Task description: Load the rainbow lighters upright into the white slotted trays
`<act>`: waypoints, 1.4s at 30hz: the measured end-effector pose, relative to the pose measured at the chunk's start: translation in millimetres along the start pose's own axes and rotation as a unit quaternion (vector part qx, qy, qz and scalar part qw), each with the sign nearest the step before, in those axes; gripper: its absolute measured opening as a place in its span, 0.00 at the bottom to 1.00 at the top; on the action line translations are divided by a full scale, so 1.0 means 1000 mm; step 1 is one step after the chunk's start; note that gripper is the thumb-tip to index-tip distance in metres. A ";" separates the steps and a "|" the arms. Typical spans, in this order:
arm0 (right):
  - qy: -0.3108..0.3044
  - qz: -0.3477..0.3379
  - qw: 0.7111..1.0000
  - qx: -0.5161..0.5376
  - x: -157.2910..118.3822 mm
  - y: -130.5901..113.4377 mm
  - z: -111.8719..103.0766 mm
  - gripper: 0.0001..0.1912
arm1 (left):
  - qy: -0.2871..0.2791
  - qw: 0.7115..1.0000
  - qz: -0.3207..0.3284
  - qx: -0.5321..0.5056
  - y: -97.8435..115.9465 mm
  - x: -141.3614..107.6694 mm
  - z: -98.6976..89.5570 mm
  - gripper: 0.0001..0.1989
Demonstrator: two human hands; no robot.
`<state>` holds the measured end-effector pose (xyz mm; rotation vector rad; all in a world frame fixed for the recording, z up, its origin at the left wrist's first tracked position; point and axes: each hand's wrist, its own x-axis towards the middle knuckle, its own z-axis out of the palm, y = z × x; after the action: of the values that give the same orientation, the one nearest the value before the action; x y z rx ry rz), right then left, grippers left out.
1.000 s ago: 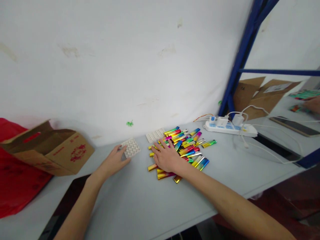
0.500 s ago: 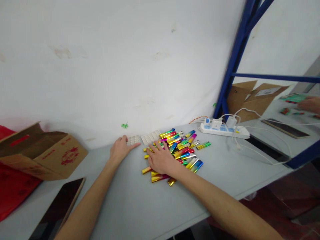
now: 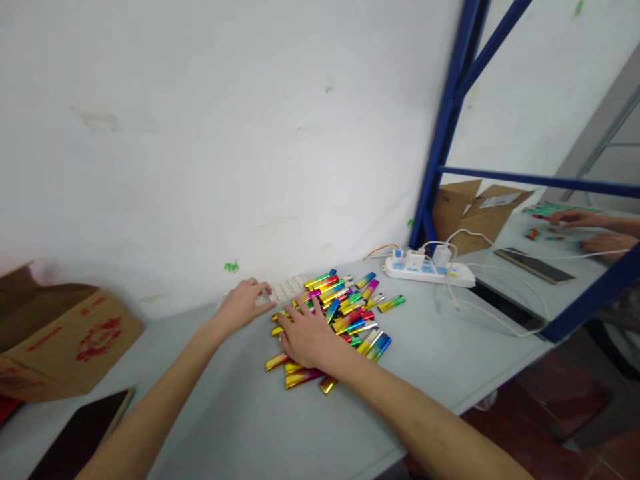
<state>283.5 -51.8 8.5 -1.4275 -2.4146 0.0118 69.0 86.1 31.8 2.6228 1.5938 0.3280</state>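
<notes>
Shiny, many-coloured lighters [image 3: 350, 317] lie in a loose heap on the grey table, their metallic cases gold, red, blue, green and purple. My right hand [image 3: 309, 337] rests palm down across the heap's left side, fingers spread. My left hand [image 3: 245, 305] is at a white tray with rows of small hollows [image 3: 290, 288], by the wall. Its thumb and index finger are apart, and it covers the tray's left part. Nothing shows in the grasp of either hand.
A cardboard box [image 3: 95, 333] and a dark tablet-like slab [image 3: 83, 433] lie left. To the right are a white power strip [image 3: 427, 270] with cables, a dark flat device [image 3: 505, 307] and a blue metal frame [image 3: 445, 127]. Beyond it, a co-worker's hands [image 3: 595, 227] handle small items.
The view has shifted, so the table things sit further left and lower. My left hand has moved right along the white trays, nearer the heap. My right hand stays on the lighters.
</notes>
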 end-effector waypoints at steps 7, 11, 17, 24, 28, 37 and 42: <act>0.019 0.013 1.000 0.019 0.010 0.019 -0.022 0.26 | -0.009 0.995 0.043 -0.089 0.011 0.005 0.014 0.15; 0.073 0.078 0.994 0.016 0.015 0.051 -0.038 0.23 | 0.002 0.990 0.024 -0.137 0.012 -0.002 0.004 0.19; 0.067 0.158 0.985 0.032 0.031 0.120 -0.049 0.21 | 0.004 0.951 -0.040 -0.307 0.017 -0.032 -0.026 0.29; -0.061 0.078 0.994 0.054 0.076 0.152 -0.041 0.17 | -0.022 0.938 -0.080 -0.336 -0.002 -0.126 -0.055 0.31; -0.091 0.053 0.993 0.052 0.088 0.155 -0.034 0.16 | -0.023 0.961 -0.089 -0.259 -0.011 -0.186 -0.031 0.24; -0.143 0.107 0.982 0.056 0.108 0.159 -0.032 0.06 | -0.082 0.977 -0.041 -0.191 -0.002 -0.208 -0.001 0.11; -0.120 0.141 0.980 0.070 0.114 0.152 -0.033 0.05 | -0.119 0.977 0.000 -0.177 0.007 -0.179 -0.014 0.09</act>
<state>371.5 115.5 44.9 -1.7743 -2.3123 0.4370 -7.1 -76.4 19.4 2.2953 1.3199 0.2560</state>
